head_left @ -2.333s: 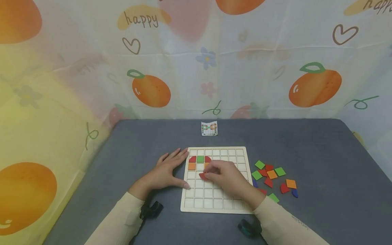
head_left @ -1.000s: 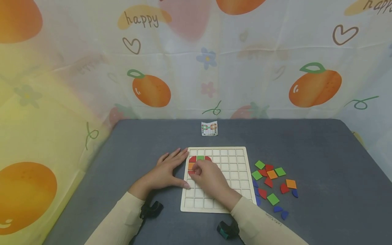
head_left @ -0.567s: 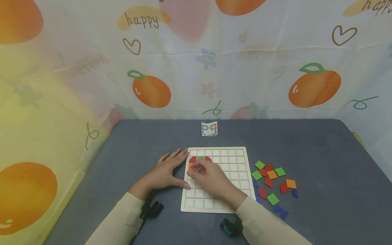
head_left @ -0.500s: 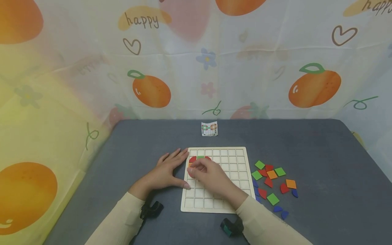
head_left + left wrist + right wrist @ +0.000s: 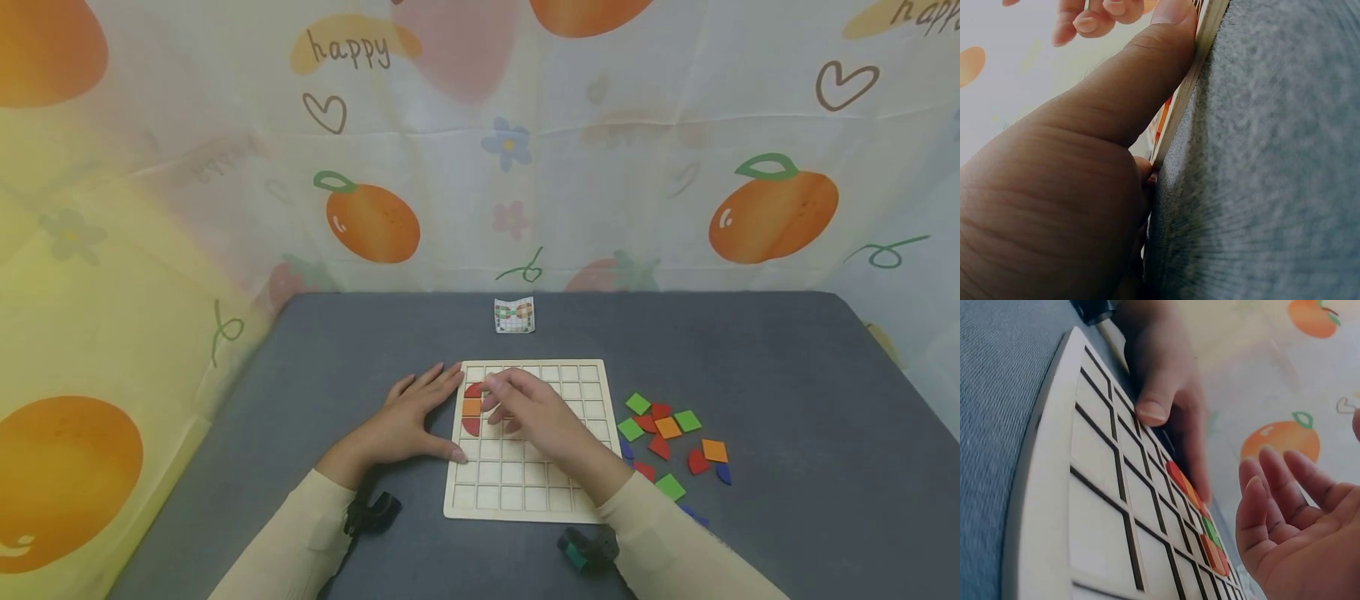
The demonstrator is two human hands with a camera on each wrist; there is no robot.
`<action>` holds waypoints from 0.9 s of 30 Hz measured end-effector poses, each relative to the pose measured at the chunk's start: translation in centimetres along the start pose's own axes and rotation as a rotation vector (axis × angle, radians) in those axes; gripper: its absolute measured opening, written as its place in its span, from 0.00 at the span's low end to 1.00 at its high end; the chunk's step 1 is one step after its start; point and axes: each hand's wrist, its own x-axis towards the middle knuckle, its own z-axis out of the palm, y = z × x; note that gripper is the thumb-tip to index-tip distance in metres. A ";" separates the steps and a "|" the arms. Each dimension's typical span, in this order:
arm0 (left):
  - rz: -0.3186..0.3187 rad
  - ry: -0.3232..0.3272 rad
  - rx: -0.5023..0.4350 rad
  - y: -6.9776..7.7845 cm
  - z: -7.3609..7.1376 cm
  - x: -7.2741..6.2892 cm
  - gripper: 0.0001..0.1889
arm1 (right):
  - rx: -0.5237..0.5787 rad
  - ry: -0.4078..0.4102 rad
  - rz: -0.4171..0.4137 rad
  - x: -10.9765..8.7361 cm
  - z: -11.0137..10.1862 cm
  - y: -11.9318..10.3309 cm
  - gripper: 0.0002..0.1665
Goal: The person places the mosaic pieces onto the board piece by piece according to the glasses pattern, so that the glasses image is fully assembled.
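A pale wooden grid board (image 5: 511, 497) lies flat on the table. My left hand (image 5: 397, 427) rests along its left side, with fingertips at the top corner and thumb pressing the edge lower down. In the board's left column, an orange square tile (image 5: 471, 407) sits between a red quarter-round tile (image 5: 472, 390) above and another red quarter-round tile (image 5: 471, 427) below. My right hand (image 5: 543, 421) hovers over the board, its fingers loosely bent and holding nothing. It covers several cells in the head view; the right wrist view shows a green tile (image 5: 1211, 532) there.
Loose red, green, orange and blue tiles lie right of the board, among them an orange square (image 5: 715, 451) and a green square (image 5: 670, 487). A small pattern card (image 5: 514, 316) stands behind the board. A fruit-print cloth (image 5: 600, 150) hangs beyond the grey table (image 5: 360, 342).
My right hand brought a red quarter-round tile to the left column, let go of it below the orange square, then lifted away up and right. My left hand stayed in place.
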 end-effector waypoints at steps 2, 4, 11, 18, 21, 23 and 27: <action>-0.004 -0.003 -0.005 0.0 0.0 0.0 0.66 | -0.003 -0.004 -0.008 -0.1 -0.4 0.0 0.28; -0.007 -0.005 -0.012 0.0 0.1 0.0 0.66 | -0.010 -0.002 -0.014 -0.2 -0.8 0.0 0.29; -0.020 -0.010 -0.013 -0.1 0.1 0.1 0.66 | -0.015 0.038 -0.012 -0.8 -2.5 0.1 0.28; -0.027 -0.012 -0.021 -0.1 0.1 0.0 0.67 | -0.045 0.097 0.011 -1.6 -4.5 0.0 0.28; -0.029 -0.013 -0.022 -0.1 0.1 0.0 0.66 | -0.039 0.111 0.010 -2.1 -5.5 0.1 0.28; -0.029 -0.013 -0.022 -0.1 0.1 0.0 0.66 | -0.037 0.122 0.010 -2.4 -6.1 0.1 0.28; -0.031 -0.013 -0.026 -0.1 0.1 0.0 0.66 | -0.043 0.148 0.019 -3.0 -7.4 0.2 0.28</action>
